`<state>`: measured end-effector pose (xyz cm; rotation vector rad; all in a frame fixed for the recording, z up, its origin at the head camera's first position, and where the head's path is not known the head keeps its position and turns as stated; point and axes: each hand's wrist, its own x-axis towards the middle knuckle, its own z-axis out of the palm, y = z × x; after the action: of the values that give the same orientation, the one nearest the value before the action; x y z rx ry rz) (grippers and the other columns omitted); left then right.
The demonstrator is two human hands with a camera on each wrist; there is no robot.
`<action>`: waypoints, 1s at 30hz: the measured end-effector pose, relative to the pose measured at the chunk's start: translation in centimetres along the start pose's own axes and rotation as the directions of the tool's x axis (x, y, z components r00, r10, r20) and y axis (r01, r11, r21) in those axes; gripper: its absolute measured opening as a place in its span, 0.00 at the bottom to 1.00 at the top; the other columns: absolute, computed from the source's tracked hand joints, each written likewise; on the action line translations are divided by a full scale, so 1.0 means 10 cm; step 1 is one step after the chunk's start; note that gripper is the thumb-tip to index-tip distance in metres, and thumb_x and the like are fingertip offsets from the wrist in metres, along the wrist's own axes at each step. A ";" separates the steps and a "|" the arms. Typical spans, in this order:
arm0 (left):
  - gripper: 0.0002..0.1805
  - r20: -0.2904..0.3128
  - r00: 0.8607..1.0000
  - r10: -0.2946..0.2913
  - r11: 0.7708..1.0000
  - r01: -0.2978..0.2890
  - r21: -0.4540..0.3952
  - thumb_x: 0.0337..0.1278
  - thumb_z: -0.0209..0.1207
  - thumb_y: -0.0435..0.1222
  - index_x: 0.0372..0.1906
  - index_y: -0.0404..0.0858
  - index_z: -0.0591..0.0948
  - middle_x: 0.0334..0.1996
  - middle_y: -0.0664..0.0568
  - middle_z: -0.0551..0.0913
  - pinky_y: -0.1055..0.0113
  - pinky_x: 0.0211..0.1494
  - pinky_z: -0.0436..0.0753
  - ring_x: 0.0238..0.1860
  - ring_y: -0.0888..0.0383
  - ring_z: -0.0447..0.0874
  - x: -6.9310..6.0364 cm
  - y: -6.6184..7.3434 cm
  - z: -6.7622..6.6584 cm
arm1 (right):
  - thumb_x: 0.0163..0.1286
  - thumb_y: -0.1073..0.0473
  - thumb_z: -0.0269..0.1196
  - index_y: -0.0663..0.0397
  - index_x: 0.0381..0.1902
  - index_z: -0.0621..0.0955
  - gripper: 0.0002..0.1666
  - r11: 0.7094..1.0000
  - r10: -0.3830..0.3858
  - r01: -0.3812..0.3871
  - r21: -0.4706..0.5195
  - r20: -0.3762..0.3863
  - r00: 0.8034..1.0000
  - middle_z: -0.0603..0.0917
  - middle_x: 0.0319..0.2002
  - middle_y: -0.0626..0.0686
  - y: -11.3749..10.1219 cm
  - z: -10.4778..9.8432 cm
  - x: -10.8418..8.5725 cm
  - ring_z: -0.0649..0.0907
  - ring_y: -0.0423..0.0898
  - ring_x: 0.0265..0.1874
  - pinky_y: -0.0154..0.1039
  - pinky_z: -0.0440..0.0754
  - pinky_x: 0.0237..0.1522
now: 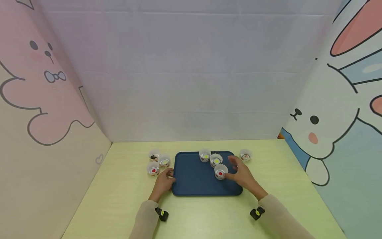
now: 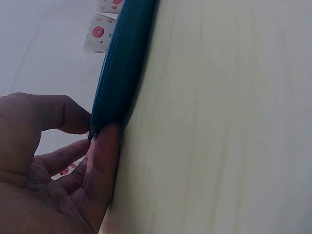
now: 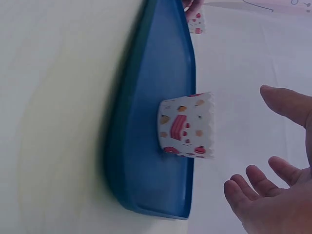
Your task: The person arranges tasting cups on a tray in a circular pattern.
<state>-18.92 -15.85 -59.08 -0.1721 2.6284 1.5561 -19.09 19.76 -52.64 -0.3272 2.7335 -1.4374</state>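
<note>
A dark blue tray (image 1: pixel 191 179) lies on the table, its left rim pinched between the thumb and fingers of my left hand (image 1: pixel 164 183); the left wrist view shows this hand (image 2: pixel 63 165) at the edge of the tray (image 2: pixel 119 68). Three patterned paper cups stand on the tray's right part: one with a red piece (image 1: pixel 221 172), two with yellowish pieces (image 1: pixel 216 160) (image 1: pixel 204 155). My right hand (image 1: pixel 243 174) is beside the red-piece cup, fingers spread. In the right wrist view the hand (image 3: pixel 278 195) is apart from a cup (image 3: pixel 186 126) and holds nothing.
Left of the tray stand three more cups, with a dark piece (image 1: pixel 154 156), a yellowish piece (image 1: pixel 164 161) and a red piece (image 1: pixel 153 169). Another cup (image 1: pixel 245 155) stands right of the tray, beyond my right hand. White sheeting (image 1: pixel 191 83) rises behind the table.
</note>
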 end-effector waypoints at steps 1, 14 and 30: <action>0.26 0.002 1.000 -0.001 1.000 0.001 -0.001 0.50 0.59 0.30 0.59 0.34 0.77 0.41 0.46 0.80 0.65 0.22 0.78 0.27 0.60 0.77 0.00 0.00 0.00 | 0.56 0.63 0.72 0.61 0.70 0.64 0.46 1.000 -0.007 0.007 -0.002 -0.002 1.000 0.69 0.69 0.64 -0.02 -0.02 0.00 0.69 0.61 0.69 0.55 0.71 0.67; 0.26 0.005 1.000 -0.004 1.000 0.004 -0.004 0.50 0.59 0.30 0.59 0.33 0.77 0.41 0.46 0.80 0.65 0.21 0.78 0.28 0.60 0.77 0.01 -0.02 0.00 | 0.58 0.58 0.72 0.63 0.71 0.62 0.47 0.999 -0.034 0.034 -0.009 -0.028 0.999 0.67 0.69 0.67 -0.10 -0.28 0.04 0.67 0.65 0.69 0.59 0.69 0.67; 0.26 0.001 1.000 -0.002 1.000 0.002 0.010 0.50 0.60 0.30 0.59 0.34 0.77 0.41 0.45 0.80 0.65 0.22 0.78 0.28 0.60 0.78 0.00 0.01 -0.01 | 0.60 0.57 0.71 0.59 0.72 0.61 0.47 0.999 0.042 -0.039 0.033 -0.108 0.993 0.65 0.70 0.66 0.03 -0.58 0.14 0.67 0.66 0.69 0.60 0.70 0.66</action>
<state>-18.91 -15.87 -58.91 -0.1734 2.6337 1.5412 -21.25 24.31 -49.44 -0.1960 2.7807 -1.5297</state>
